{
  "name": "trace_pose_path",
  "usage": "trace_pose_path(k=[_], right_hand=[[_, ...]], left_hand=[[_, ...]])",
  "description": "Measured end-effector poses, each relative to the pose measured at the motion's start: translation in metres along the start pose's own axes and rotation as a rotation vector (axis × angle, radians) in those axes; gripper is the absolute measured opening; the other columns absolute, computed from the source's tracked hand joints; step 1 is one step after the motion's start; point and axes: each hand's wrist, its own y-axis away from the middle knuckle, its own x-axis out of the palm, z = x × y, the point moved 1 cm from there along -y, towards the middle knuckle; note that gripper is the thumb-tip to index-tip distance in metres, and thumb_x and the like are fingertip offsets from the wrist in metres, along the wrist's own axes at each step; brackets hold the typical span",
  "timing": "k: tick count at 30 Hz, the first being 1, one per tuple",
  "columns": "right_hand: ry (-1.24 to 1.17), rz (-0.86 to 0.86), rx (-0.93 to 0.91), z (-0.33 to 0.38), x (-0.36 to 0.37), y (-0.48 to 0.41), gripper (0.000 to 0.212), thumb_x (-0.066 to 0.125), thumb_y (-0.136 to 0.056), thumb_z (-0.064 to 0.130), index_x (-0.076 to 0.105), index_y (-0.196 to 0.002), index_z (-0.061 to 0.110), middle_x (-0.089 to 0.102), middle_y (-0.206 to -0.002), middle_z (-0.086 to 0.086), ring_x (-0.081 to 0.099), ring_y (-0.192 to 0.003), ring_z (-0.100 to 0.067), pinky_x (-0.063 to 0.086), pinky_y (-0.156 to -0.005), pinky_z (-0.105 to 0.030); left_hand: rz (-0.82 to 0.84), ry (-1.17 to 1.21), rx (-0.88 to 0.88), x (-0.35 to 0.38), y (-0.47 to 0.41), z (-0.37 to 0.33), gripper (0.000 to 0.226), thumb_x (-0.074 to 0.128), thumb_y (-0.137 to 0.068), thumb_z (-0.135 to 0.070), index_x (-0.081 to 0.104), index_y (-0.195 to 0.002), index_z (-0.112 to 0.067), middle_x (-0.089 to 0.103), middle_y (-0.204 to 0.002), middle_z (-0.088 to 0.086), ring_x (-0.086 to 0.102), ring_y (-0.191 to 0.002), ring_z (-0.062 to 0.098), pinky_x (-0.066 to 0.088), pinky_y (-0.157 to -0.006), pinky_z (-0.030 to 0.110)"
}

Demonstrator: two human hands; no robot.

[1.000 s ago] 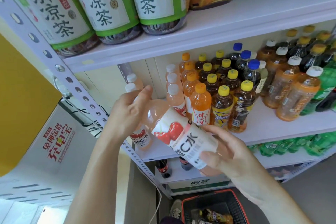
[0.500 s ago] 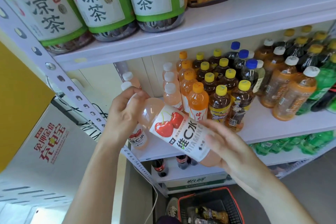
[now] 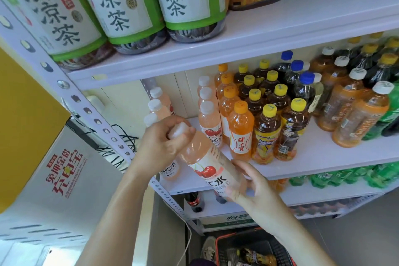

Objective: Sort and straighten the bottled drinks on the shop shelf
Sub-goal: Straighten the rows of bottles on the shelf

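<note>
The pink bottle [image 3: 207,164] hangs tilted before the left end of the shelf [image 3: 323,157], cap up-left. The left hand [image 3: 159,147] curls round its neck by the cap; the right hand [image 3: 252,188] wraps its base. Behind stand more pink bottles [image 3: 208,119], with orange bottles [image 3: 240,134] beside them. A basket [image 3: 278,250] sits below.

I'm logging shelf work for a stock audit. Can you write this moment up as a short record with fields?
held item: pink cherry drink bottle, tilted, cap end up-left
left hand: grips its cap end
right hand: holds its base
shelf: pink bottles and yellow-capped bottles standing in rows
below: red basket, contents unclear
</note>
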Motion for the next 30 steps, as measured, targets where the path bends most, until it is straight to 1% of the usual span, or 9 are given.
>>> trace_pose_path(k=[3,8,13,17,21,23,25,27,30], right_hand=[[0.281,-0.146,0.012,-0.002,-0.006,-0.008,0.051,0.065,-0.091,0.027,0.044,-0.136,0.039,0.044,-0.14,0.022,0.043,-0.126,-0.001,0.044,-0.103,-0.031],[0.419,-0.261,-0.113,0.005,-0.023,-0.022,0.054,0.063,-0.089,0.011,0.046,-0.138,0.025,0.048,-0.135,0.014,0.045,-0.125,-0.006,0.042,-0.101,-0.026],[0.542,-0.348,-0.275,0.017,-0.036,-0.042,0.054,0.068,-0.086,0.006,0.049,-0.137,0.012,0.052,-0.136,-0.002,0.049,-0.125,-0.015,0.041,-0.099,-0.022],[0.619,-0.366,-0.317,0.023,-0.037,-0.058,0.06,0.068,-0.084,0.005,0.046,-0.139,0.01,0.047,-0.139,-0.01,0.046,-0.129,-0.025,0.045,-0.104,-0.038],[0.711,-0.357,-0.303,0.024,-0.033,-0.068,0.069,0.071,-0.08,0.007,0.044,-0.143,0.013,0.041,-0.143,-0.011,0.046,-0.127,-0.029,0.045,-0.104,-0.042],[0.754,-0.361,-0.299,0.022,-0.032,-0.069,0.07,0.072,-0.079,0.009,0.045,-0.143,0.012,0.04,-0.144,-0.011,0.048,-0.124,-0.03,0.047,-0.102,-0.042],[0.788,-0.372,-0.298,0.02,-0.032,-0.07,0.07,0.073,-0.079,0.011,0.044,-0.143,0.011,0.04,-0.144,-0.011,0.049,-0.123,-0.03,0.046,-0.101,-0.041],[0.803,-0.382,-0.309,0.019,-0.032,-0.07,0.071,0.074,-0.078,0.011,0.045,-0.142,0.01,0.041,-0.143,-0.012,0.05,-0.121,-0.031,0.046,-0.1,-0.041],[0.787,-0.401,-0.334,0.019,-0.03,-0.068,0.071,0.076,-0.075,0.008,0.047,-0.14,0.006,0.043,-0.14,-0.016,0.051,-0.12,-0.034,0.049,-0.099,-0.045]], left_hand=[[0.023,-0.226,0.093,0.02,-0.009,0.008,0.016,0.069,-0.083,-0.046,0.061,-0.086,-0.032,0.066,-0.075,-0.014,0.059,-0.068,0.003,0.046,-0.059,0.022],[0.076,-0.494,0.16,0.057,-0.032,0.027,0.036,0.068,-0.087,-0.041,0.062,-0.113,-0.017,0.069,-0.106,0.003,0.063,-0.092,0.024,0.051,-0.077,0.038],[0.095,-0.487,0.195,0.079,-0.051,0.032,0.037,0.068,-0.089,-0.032,0.058,-0.117,-0.01,0.063,-0.111,0.011,0.062,-0.094,0.033,0.052,-0.077,0.043],[0.087,-0.507,0.14,0.087,-0.063,0.03,0.044,0.064,-0.092,-0.033,0.052,-0.129,-0.011,0.057,-0.123,0.013,0.062,-0.094,0.035,0.05,-0.074,0.039],[0.106,-0.472,0.051,0.083,-0.058,0.028,0.057,0.061,-0.093,-0.044,0.044,-0.14,-0.017,0.055,-0.126,0.011,0.057,-0.105,0.03,0.042,-0.078,0.032],[-0.013,-0.539,0.067,0.067,-0.047,0.028,0.051,0.058,-0.094,-0.043,0.048,-0.138,-0.018,0.057,-0.119,0.01,0.055,-0.105,0.029,0.043,-0.079,0.034],[-0.205,-0.793,0.126,0.046,-0.035,0.035,0.038,0.059,-0.09,-0.023,0.059,-0.125,-0.01,0.058,-0.108,0.016,0.053,-0.099,0.036,0.044,-0.078,0.041],[-0.214,-1.06,0.046,0.028,-0.027,0.043,0.033,0.055,-0.084,-0.012,0.059,-0.116,-0.004,0.056,-0.106,0.02,0.051,-0.098,0.037,0.043,-0.082,0.044],[-0.023,-1.195,-0.266,0.022,-0.021,0.052,0.033,0.047,-0.089,-0.017,0.043,-0.12,-0.009,0.049,-0.114,0.014,0.047,-0.107,0.035,0.041,-0.093,0.04]])
